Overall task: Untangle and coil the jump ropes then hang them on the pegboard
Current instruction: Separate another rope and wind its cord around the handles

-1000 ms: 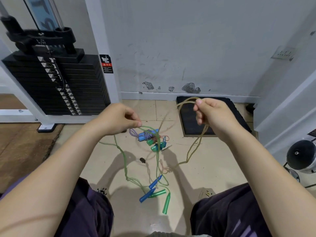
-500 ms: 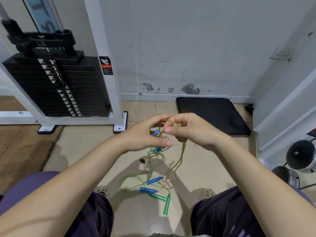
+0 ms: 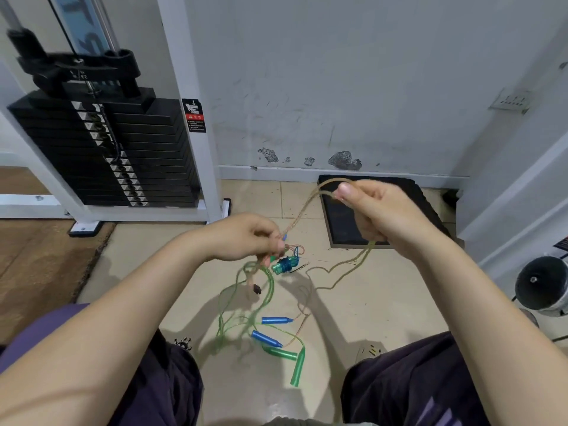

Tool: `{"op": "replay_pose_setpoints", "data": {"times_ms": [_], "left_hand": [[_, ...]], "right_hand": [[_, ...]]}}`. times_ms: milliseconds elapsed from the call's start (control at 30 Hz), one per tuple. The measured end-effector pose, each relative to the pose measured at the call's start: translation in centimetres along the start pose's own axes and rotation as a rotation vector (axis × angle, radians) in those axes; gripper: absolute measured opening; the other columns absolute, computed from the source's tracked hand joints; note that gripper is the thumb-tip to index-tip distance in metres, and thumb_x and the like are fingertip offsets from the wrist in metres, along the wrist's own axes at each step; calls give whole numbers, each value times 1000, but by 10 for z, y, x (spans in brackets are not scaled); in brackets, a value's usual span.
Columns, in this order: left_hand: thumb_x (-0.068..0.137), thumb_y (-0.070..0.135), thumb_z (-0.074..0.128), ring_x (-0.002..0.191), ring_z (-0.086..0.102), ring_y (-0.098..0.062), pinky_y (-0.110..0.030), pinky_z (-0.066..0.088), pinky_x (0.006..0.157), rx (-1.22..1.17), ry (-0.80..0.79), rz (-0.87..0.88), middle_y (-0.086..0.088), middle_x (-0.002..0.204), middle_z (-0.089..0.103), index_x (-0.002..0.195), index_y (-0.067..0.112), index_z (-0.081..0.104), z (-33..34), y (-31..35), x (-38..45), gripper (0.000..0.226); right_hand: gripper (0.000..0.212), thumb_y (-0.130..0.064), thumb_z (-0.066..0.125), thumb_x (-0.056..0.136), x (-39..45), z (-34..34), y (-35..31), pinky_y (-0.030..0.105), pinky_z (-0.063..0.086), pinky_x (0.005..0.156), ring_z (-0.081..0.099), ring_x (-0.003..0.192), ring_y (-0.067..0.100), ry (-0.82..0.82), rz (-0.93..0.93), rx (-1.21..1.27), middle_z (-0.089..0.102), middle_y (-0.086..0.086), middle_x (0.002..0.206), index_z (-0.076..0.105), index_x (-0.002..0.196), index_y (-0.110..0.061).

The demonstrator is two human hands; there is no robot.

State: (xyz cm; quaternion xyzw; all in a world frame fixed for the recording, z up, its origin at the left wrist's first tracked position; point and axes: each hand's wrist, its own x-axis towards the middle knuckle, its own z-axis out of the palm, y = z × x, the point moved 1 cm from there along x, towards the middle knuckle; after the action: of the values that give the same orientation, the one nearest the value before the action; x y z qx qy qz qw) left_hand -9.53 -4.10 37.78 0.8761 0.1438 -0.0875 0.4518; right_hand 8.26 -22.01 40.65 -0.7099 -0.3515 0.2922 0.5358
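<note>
I am in the untangling step. My right hand (image 3: 384, 207) pinches a loop of the tan rope (image 3: 338, 269), and my left hand (image 3: 246, 238) grips the knot of the green rope (image 3: 267, 290). The rest lies on the floor (image 3: 384, 302) with 2 blue handles (image 3: 270, 330) and 2 green handles (image 3: 292, 361). Next, I think, I must pull the tan rope free slowly, then coil it.

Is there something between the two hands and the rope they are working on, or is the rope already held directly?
Nothing visible stands between. The right hand pinches the pale translucent rope near its top loop, and the left hand grips it lower, with green translucent rope tangled below.
</note>
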Motion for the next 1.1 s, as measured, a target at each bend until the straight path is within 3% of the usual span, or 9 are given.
{"op": "replay_pose_setpoints", "data": {"times_ms": [133,367,500,700,800,867,967,1033,1100], "left_hand": [[101,28,54,45,45,-16,-23,42,47,-218,82,58,2,58,52,79,17,57,-2,7,-6,25],[94,39,63,47,33,-8,-17,25,42,-267,194,42,6,54,45,73,23,70,-9,4,-7,28],[87,43,66,46,34,-7,-17,25,41,-317,62,88,8,53,48,78,18,75,-4,6,-8,28],[91,37,58,49,41,-11,-19,36,51,-420,-119,156,0,67,52,92,18,76,5,12,-6,27],[96,30,55,51,45,-12,-21,39,55,-405,-128,132,-1,71,54,104,11,74,2,10,-6,28],[100,23,52,54,52,-14,-22,44,58,-379,-115,96,0,73,60,109,11,71,-1,8,-7,24],[101,17,53,61,62,-17,-23,50,64,-341,-46,38,2,79,69,114,10,68,-8,3,-8,21],[99,15,57,66,66,-20,-23,51,64,-313,25,6,-3,83,71,108,9,69,-12,-2,-9,16],[96,14,62,69,67,-21,-22,51,64,-286,68,-19,-7,84,72,100,7,70,-16,-5,-10,11]], "right_hand": [[78,-86,47,74,-3,10,2,24,45,51,53,44,20,-197,92,-97,71,11,69,67,107,-19],[72,-76,69,65,-1,15,7,36,59,66,73,76,33,-118,102,82,68,12,113,57,117,-27],[51,-58,74,72,-3,22,6,42,58,77,73,77,26,-186,85,-29,73,5,95,66,112,-27],[37,-30,84,74,-13,51,4,34,53,56,67,64,22,-458,97,-164,64,6,91,68,104,-14],[22,-25,79,80,-12,52,5,32,57,61,64,72,11,-402,34,-261,60,2,93,72,91,-8],[7,-26,76,82,-10,48,5,26,55,81,62,94,9,-334,12,-289,56,7,107,76,81,-18],[10,-27,74,85,-6,40,6,23,38,103,46,123,-1,-274,-11,-402,57,4,120,75,75,-31],[9,-28,74,86,-5,34,5,28,39,105,47,124,-2,-225,-18,-387,58,0,121,78,78,-27],[15,-29,72,87,-4,28,6,32,44,93,58,105,7,-184,-15,-338,65,3,111,79,78,-19]]}}
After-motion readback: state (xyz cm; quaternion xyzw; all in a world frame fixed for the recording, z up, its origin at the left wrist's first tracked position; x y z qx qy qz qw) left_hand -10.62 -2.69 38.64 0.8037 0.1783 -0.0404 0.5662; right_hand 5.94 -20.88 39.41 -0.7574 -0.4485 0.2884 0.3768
